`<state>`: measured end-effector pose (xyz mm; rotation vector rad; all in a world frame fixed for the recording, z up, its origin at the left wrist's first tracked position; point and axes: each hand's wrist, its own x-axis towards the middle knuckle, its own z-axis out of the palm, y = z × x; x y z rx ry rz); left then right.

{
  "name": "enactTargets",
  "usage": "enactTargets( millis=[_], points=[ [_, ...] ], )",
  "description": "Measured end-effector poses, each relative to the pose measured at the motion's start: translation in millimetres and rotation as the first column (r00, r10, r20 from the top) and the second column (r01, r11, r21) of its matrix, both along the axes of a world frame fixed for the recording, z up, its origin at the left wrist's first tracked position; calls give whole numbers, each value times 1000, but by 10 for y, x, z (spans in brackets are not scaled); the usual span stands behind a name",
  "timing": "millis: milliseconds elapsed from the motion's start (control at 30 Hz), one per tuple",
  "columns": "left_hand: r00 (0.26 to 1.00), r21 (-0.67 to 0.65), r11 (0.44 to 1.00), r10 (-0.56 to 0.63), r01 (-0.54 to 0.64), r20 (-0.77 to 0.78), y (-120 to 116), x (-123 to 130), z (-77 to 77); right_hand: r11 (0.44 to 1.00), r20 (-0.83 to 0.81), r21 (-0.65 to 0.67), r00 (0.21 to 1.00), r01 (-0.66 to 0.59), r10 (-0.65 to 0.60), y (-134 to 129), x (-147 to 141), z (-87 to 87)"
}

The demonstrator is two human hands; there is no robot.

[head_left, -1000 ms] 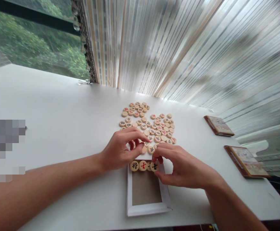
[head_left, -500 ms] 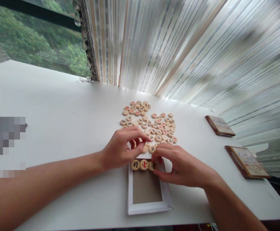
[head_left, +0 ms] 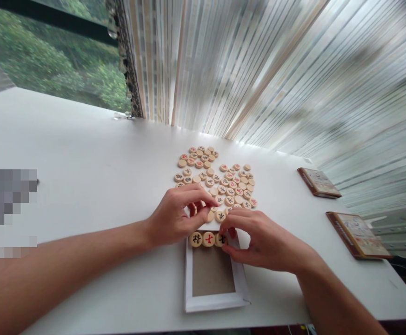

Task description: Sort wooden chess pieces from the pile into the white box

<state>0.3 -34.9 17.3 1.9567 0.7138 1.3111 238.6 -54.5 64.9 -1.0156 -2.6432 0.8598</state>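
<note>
Three round wooden Chinese chess pieces stand in a row along the far inner end of a shallow white box [head_left: 189, 279] with a grey-brown bottom. The left one is a black-marked piece [head_left: 196, 239], and in the middle is a red-marked piece [head_left: 209, 239]. My right hand [head_left: 255, 239] has its thumb and fingers closed round the right-hand black-marked piece [head_left: 221, 239]. Just beyond the box, my left hand [head_left: 182, 211] is curled, thumb and forefinger brought near each other above loose pieces. Whether it grips one is unclear. Its palm hides some pieces behind it.
Many loose Chinese chess pieces [head_left: 229, 191] lie spread beyond my hands, some face down. Two brown-edged boxes [head_left: 358, 235] lie at the right of the white table [head_left: 94, 153]. A striped curtain [head_left: 206, 70] and a window border the far side.
Under my right fingers the black-marked piece has turned slightly and sits a touch further left. Both hands stay almost where they were.
</note>
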Motion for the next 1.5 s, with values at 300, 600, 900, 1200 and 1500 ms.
enactTargets(
  millis=[300,600,900,1200,1500],
  points=[
    [1000,-10,1000,1,-1,-13,-4,4,17,1000,-6,9,1000,-6,6,2,-10,7],
    [1000,-7,1000,-1,1,-15,-6,-1,18,1000,-11,25,1000,-8,8,1,-2,-9],
    [1000,-16,1000,3,-3,-14,1,1,24,1000,-29,26,1000,1,0,2,22,23],
    [1000,-13,1000,-4,3,-25,-9,-16,34,937,-274,223,940,268,-204,275,206,-105],
    [983,-72,980,184,-185,-25,235,-199,25,720,-510,216,704,660,-493,595,349,-444]
  ],
)
